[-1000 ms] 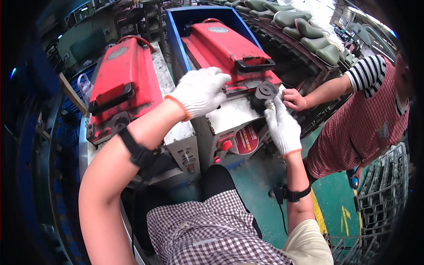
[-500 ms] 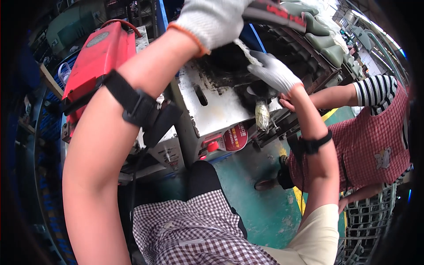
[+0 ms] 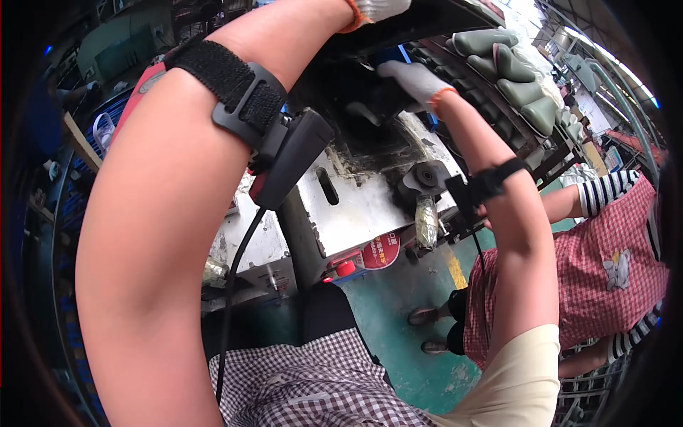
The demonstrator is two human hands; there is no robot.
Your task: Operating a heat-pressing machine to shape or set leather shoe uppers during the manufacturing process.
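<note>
My left hand [image 3: 382, 8], in a white knit glove with an orange cuff, is at the top edge beside a dark plate [image 3: 427, 30]; its fingers are cut off by the picture's edge. My right hand [image 3: 418, 82], gloved the same way, reaches over a blackened recess in the machine. Its fingertips blend into the dark, so what they touch cannot be made out. Below its fingers a small greyish piece [image 3: 364, 112] shows in the recess. The worn metal machine top [image 3: 341, 220] lies nearer to me, with a foil-wrapped handle [image 3: 427, 224] hanging at its right corner.
Grey-green shoe-shaped pieces [image 3: 537, 107] line a rack at the right. A co-worker in a red checked apron [image 3: 526, 274] stands close by my right arm. A red button [image 3: 345, 269] juts from the machine's front. Black cables hang from straps on my forearms.
My left hand has moved up to the picture's top edge. My right hand has moved up and left, away from the foil-wrapped handle. More of the dark plate shows above the recess.
</note>
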